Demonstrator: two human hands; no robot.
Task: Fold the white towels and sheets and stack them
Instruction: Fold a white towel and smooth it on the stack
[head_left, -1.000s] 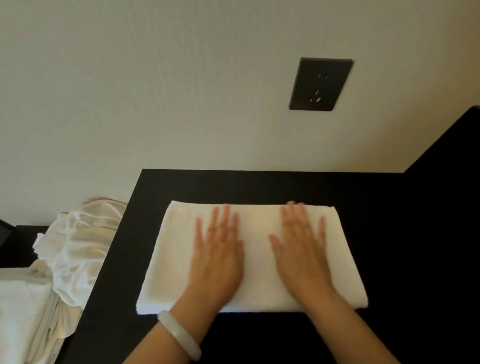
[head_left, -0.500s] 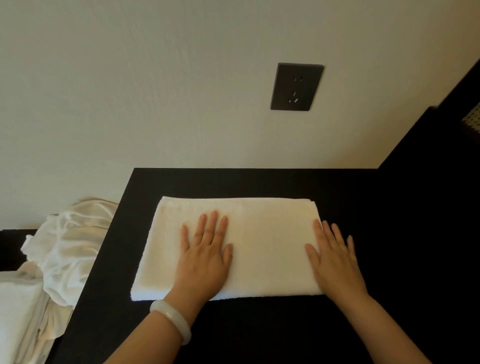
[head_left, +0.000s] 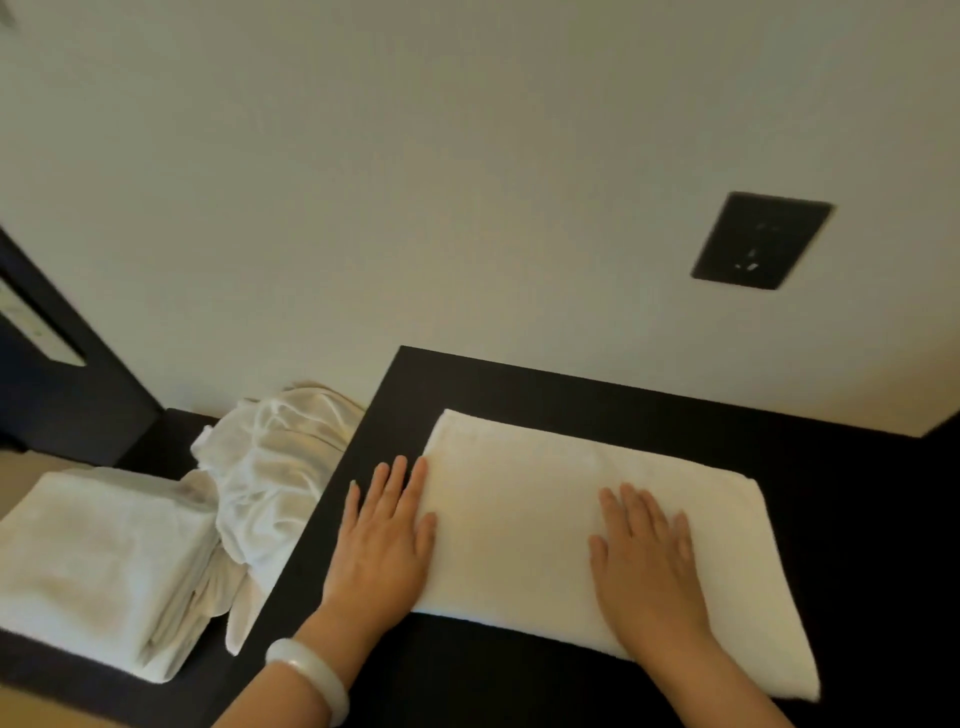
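Observation:
A folded white towel (head_left: 524, 514) lies flat on the black table (head_left: 613, 400). My left hand (head_left: 384, 540), with a pale bangle on its wrist, lies flat at the towel's left edge, partly on the table. Flat on the towel's right half rests my right hand (head_left: 649, 561), fingers straight. On a lower surface to the left stands a stack of folded white towels (head_left: 98, 561). A crumpled white sheet (head_left: 270, 467) is heaped between that stack and the table.
A cream wall rises behind the table, with a dark power socket (head_left: 761, 240) on it. A dark panel (head_left: 47, 364) stands at the far left. The table's left edge runs just beside the crumpled sheet.
My left hand slid from the towel's middle to its left edge. My right hand came from the towel's right edge back onto its right half. The view swung left, showing the folded stack.

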